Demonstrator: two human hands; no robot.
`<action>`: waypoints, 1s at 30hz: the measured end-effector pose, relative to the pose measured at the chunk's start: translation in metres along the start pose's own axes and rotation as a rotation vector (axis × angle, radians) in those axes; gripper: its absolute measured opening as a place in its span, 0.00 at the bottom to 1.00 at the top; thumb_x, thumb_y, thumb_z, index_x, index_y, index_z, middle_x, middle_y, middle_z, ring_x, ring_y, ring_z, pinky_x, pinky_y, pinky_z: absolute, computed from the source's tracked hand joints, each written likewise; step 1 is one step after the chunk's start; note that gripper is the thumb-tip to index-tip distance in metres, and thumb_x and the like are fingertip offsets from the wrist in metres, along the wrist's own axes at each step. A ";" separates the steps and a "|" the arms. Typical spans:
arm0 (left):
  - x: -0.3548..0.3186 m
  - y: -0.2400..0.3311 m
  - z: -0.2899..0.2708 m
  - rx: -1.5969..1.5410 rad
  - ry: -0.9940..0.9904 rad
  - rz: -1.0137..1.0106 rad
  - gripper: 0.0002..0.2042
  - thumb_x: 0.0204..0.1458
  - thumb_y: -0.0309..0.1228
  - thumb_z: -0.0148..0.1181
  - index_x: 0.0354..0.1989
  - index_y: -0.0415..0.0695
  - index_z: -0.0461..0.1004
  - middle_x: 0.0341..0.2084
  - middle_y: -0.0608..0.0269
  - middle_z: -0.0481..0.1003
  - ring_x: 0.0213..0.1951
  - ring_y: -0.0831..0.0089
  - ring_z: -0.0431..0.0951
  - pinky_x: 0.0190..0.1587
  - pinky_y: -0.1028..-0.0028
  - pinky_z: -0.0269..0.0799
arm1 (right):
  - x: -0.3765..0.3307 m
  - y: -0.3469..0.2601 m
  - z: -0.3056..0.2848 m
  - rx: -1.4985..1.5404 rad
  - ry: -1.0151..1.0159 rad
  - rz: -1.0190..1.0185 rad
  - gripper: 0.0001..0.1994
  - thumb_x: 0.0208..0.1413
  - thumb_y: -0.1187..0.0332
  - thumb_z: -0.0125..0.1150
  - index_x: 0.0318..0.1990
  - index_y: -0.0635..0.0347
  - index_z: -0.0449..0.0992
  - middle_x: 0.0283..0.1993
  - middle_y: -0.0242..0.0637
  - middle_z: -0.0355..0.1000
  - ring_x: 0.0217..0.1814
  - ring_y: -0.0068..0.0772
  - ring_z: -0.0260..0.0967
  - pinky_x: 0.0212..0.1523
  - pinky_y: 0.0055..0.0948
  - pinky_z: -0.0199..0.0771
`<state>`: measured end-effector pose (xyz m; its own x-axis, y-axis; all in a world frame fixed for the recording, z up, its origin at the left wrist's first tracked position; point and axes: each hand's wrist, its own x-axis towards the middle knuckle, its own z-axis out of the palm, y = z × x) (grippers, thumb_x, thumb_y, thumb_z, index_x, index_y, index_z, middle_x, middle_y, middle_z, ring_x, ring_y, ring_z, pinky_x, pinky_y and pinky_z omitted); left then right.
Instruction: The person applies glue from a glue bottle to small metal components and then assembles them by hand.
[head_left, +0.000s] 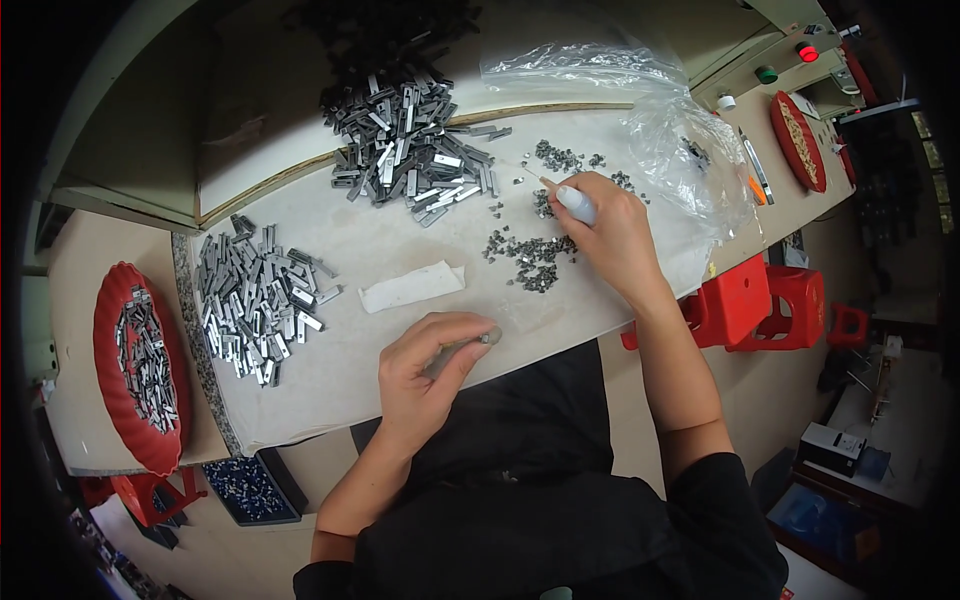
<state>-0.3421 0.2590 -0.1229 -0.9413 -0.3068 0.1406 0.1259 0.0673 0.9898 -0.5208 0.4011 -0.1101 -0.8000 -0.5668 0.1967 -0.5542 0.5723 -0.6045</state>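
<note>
My right hand (pixel 618 235) is closed round a small white squeeze bottle (pixel 577 205), whose thin tip points up and left over loose small metal pieces (pixel 558 157). More such pieces (pixel 532 262) lie scattered just left of that hand. Nearer the table's front edge, my left hand (pixel 425 365) pinches a tiny metal piece (pixel 489 337) between thumb and fingertips; its exact shape is too small to tell. A folded white paper strip (pixel 412 287) rests on the table (pixel 350 240) beyond the left hand.
Grey metal clips are heaped at the back (pixel 405 150) and on the left (pixel 262 305). A red tray (pixel 104 340) of similar parts stands at far left. Crumpled clear plastic (pixel 690 160), a cutter (pixel 757 165) and another red tray (pixel 782 140) lie right. Red stools (pixel 735 305) stand below.
</note>
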 end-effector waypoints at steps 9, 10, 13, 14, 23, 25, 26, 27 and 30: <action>0.000 -0.002 -0.001 -0.015 -0.011 0.003 0.07 0.43 0.16 0.55 0.33 0.36 0.72 0.31 0.56 0.74 0.36 0.71 0.73 0.39 0.77 0.67 | 0.008 -0.001 0.000 -0.053 0.041 -0.051 0.08 0.39 0.74 0.58 0.30 0.64 0.71 0.27 0.45 0.69 0.29 0.46 0.68 0.31 0.35 0.67; 0.000 -0.002 -0.001 -0.018 -0.012 0.000 0.07 0.43 0.16 0.55 0.33 0.36 0.72 0.31 0.56 0.74 0.36 0.71 0.73 0.39 0.77 0.67 | 0.008 -0.003 -0.001 -0.073 0.025 -0.044 0.08 0.39 0.74 0.58 0.30 0.64 0.71 0.27 0.45 0.69 0.29 0.46 0.68 0.30 0.35 0.67; 0.000 -0.003 0.001 -0.016 0.027 0.017 0.07 0.42 0.17 0.57 0.31 0.38 0.74 0.30 0.59 0.75 0.34 0.71 0.74 0.36 0.78 0.68 | 0.010 -0.007 -0.001 -0.104 0.012 -0.030 0.08 0.39 0.74 0.58 0.30 0.64 0.71 0.28 0.45 0.69 0.29 0.46 0.68 0.30 0.36 0.67; 0.000 -0.003 0.000 -0.017 0.028 0.016 0.07 0.42 0.17 0.57 0.31 0.38 0.74 0.30 0.59 0.75 0.34 0.71 0.74 0.36 0.78 0.68 | 0.010 -0.008 0.000 -0.116 0.015 -0.024 0.08 0.39 0.74 0.58 0.29 0.64 0.71 0.28 0.45 0.70 0.29 0.46 0.68 0.30 0.36 0.67; 0.000 -0.001 0.000 -0.020 0.027 0.018 0.07 0.42 0.17 0.57 0.31 0.37 0.74 0.30 0.59 0.75 0.34 0.71 0.74 0.36 0.78 0.68 | 0.013 -0.008 0.002 -0.134 0.006 -0.016 0.09 0.37 0.74 0.59 0.29 0.65 0.71 0.27 0.46 0.70 0.29 0.47 0.68 0.31 0.36 0.67; 0.000 -0.002 0.000 -0.012 0.033 0.021 0.07 0.42 0.17 0.57 0.31 0.37 0.74 0.29 0.59 0.74 0.33 0.71 0.74 0.36 0.78 0.68 | 0.013 -0.006 0.002 -0.135 0.013 -0.019 0.09 0.37 0.74 0.59 0.29 0.65 0.71 0.26 0.46 0.69 0.29 0.47 0.68 0.30 0.36 0.67; 0.000 -0.001 0.000 -0.012 0.034 0.021 0.07 0.42 0.17 0.57 0.31 0.37 0.74 0.29 0.59 0.74 0.33 0.71 0.74 0.36 0.78 0.68 | 0.013 -0.006 0.002 -0.136 0.021 -0.020 0.08 0.37 0.74 0.59 0.29 0.65 0.71 0.26 0.46 0.69 0.28 0.47 0.68 0.30 0.35 0.67; 0.000 0.000 0.000 -0.016 0.043 0.008 0.07 0.42 0.17 0.57 0.31 0.37 0.74 0.30 0.59 0.74 0.33 0.71 0.74 0.36 0.78 0.68 | 0.012 -0.006 0.001 -0.136 0.020 -0.021 0.08 0.37 0.74 0.59 0.29 0.65 0.71 0.26 0.46 0.69 0.28 0.47 0.68 0.30 0.35 0.67; 0.000 0.001 0.000 -0.007 0.059 -0.019 0.07 0.42 0.17 0.56 0.32 0.37 0.74 0.30 0.58 0.74 0.34 0.73 0.73 0.36 0.79 0.67 | 0.006 -0.012 -0.005 -0.059 0.035 -0.038 0.05 0.42 0.74 0.58 0.28 0.64 0.71 0.25 0.42 0.69 0.24 0.39 0.68 0.27 0.28 0.66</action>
<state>-0.3423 0.2593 -0.1223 -0.9236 -0.3632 0.1231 0.1110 0.0541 0.9924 -0.5202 0.3936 -0.0978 -0.7850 -0.5686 0.2460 -0.5962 0.5854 -0.5495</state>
